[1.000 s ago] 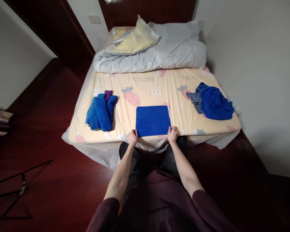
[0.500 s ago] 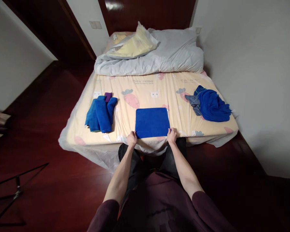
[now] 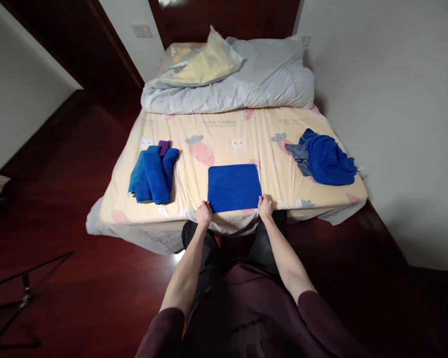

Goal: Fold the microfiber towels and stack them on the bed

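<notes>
A blue towel (image 3: 234, 186) lies flat in a rectangle near the front edge of the bed. My left hand (image 3: 203, 214) is closed on its near left corner. At the near right corner, my right hand (image 3: 265, 206) pinches the same towel. Off to the left lies a group of rolled or folded blue towels (image 3: 157, 176), with a purple one (image 3: 165, 147) showing behind them. A crumpled heap of blue cloth (image 3: 329, 160) sits to the right, and a grey-blue piece (image 3: 298, 158) sticks out on its left side.
The bed (image 3: 231, 141) has a cream sheet printed with carrots. A grey quilt (image 3: 272, 74) is bunched at the head, with a yellow item in clear plastic (image 3: 209, 62) on it. A black metal stand (image 3: 26, 298) is on the floor at left.
The view has shifted slightly. Both hands keep their hold on the towel's near corners, and the towel lies as before.
</notes>
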Available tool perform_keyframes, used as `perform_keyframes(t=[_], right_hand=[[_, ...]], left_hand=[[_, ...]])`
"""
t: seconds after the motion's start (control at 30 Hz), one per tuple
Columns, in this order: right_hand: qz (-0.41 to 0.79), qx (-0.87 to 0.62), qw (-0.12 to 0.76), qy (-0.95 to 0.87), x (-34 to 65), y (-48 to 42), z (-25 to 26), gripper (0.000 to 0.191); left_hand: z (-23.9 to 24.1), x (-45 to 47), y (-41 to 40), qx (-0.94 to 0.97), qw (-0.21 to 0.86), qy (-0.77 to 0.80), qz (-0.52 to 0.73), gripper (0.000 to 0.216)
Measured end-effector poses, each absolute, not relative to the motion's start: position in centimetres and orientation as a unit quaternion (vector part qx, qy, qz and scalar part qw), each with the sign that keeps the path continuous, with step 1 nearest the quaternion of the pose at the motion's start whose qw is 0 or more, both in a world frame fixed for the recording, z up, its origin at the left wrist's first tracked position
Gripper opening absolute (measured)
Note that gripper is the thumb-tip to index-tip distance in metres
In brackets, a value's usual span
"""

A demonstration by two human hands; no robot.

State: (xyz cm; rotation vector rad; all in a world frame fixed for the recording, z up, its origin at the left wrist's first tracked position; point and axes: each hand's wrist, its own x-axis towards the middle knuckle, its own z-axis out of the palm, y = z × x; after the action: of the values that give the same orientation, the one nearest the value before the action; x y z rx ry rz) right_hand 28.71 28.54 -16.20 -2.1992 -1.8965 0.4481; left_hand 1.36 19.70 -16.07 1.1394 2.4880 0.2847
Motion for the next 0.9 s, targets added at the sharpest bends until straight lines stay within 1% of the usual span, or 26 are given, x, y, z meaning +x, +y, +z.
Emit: perform_keyframes(t=[0.13, 0.33, 0.47, 0.53, 0.6, 0.67, 0.73, 0.83, 0.9], right_hand=[[0.165, -0.745, 0.093, -0.639, 28.8, 28.8, -15.9, 0.032], [0.203, -0.763, 0.158, -0.593, 30.9, 30.1, -15.4, 0.028], [0.190, -0.748, 0.220, -0.596, 32.1, 30.1, -15.1, 0.030], [0.160, -0.706, 0.255, -0.641, 31.9, 29.2, -15.0, 0.032], [0.132, -0.647, 0.270, -0.701, 31.3, 27.9, -14.9, 0.036], [0.121, -0.578, 0.262, -0.763, 30.5, 26.5, -15.0, 0.039], [0.124, -0.502, 0.247, -0.819, 29.7, 25.5, -15.4, 0.042], [0.147, -0.408, 0.229, -0.872, 29.4, 25.0, -16.7, 0.046], [0.167, -0.378, 0.217, -0.884, 29.7, 25.3, -17.6, 0.048]], left_hand=[[-15.9, 1.3, 19.8, 0.407, 0.196, 0.886, 0.105, 0.040], [-15.1, 0.9, 18.8, 0.418, 0.181, 0.879, 0.143, 0.041], [-14.6, 1.4, 16.9, 0.468, 0.096, 0.857, 0.191, 0.044], [-14.3, 2.0, 16.3, 0.537, 0.058, 0.816, 0.203, 0.046], [-14.2, 2.8, 16.0, 0.633, 0.058, 0.747, 0.194, 0.049], [-14.4, 3.6, 16.1, 0.724, 0.076, 0.664, 0.170, 0.051], [-15.2, 4.2, 16.5, 0.777, 0.091, 0.606, 0.144, 0.054], [-16.9, 4.1, 16.8, 0.774, 0.095, 0.614, 0.123, 0.057], [-18.0, 3.4, 16.8, 0.760, 0.092, 0.633, 0.117, 0.058]])
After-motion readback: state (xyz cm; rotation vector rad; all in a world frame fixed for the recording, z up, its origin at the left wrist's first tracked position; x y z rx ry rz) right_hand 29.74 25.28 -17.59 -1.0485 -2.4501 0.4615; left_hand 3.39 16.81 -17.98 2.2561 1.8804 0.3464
